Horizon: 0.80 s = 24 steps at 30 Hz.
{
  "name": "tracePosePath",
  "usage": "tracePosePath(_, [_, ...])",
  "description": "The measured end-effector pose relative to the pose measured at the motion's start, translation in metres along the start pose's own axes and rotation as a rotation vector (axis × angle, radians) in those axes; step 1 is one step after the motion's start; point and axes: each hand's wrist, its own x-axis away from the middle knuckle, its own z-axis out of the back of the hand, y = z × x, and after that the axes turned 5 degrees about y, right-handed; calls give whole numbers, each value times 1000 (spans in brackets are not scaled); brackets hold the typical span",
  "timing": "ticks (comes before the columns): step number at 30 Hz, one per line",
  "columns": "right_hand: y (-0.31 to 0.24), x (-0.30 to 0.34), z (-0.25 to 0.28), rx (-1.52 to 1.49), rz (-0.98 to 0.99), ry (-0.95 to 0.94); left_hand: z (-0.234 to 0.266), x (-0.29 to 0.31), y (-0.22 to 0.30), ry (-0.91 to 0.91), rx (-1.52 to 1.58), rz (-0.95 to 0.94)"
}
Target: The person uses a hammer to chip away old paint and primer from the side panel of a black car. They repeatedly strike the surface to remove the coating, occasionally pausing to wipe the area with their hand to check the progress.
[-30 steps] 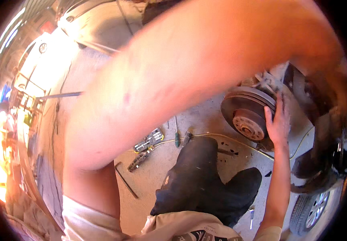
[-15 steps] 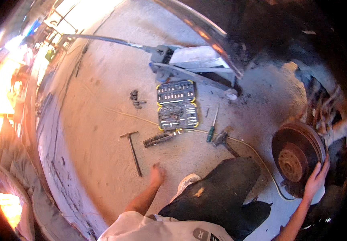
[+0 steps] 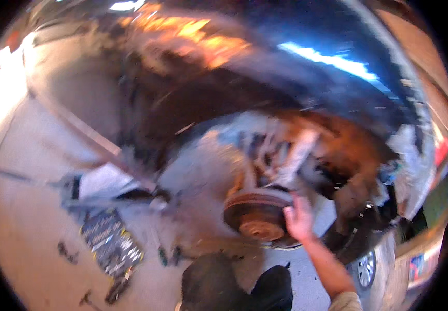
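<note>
A rusty brake disc (image 3: 239,210) with a round hub in its centre sits in the open wheel well of a raised car. My right hand (image 3: 300,222) is at the disc's right edge, thumb toward the front face and fingers along the rim, somewhat smeared by motion. Above the disc rises a pale strut (image 3: 299,153) among blurred suspension parts. My left hand is out of the picture.
At left, a floor jack (image 3: 107,184) stands under the car. An open socket set case (image 3: 111,241) lies near it, with a green-handled screwdriver (image 3: 162,256) and a hammer (image 3: 177,254) to its right. The dark fender (image 3: 296,78) overhangs above. Another car's wheel (image 3: 366,268) shows lower right.
The view has swung right and up toward the wheel well, so the disc appears nearer the middle. My left hand has left the picture. My right hand stays at the disc's edge.
</note>
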Motion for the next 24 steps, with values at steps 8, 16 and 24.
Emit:
tracePosePath(8, [0,16,27,44,-75,-26,5,88,152,-383,-57,-576])
tracePosePath(16, [0,7,18,37,-113,-93,45,151,194,-555,-99,-871])
tracePosePath(24, [-100,155,2,-973,-531,243,42,219,246,-1164,42,-748])
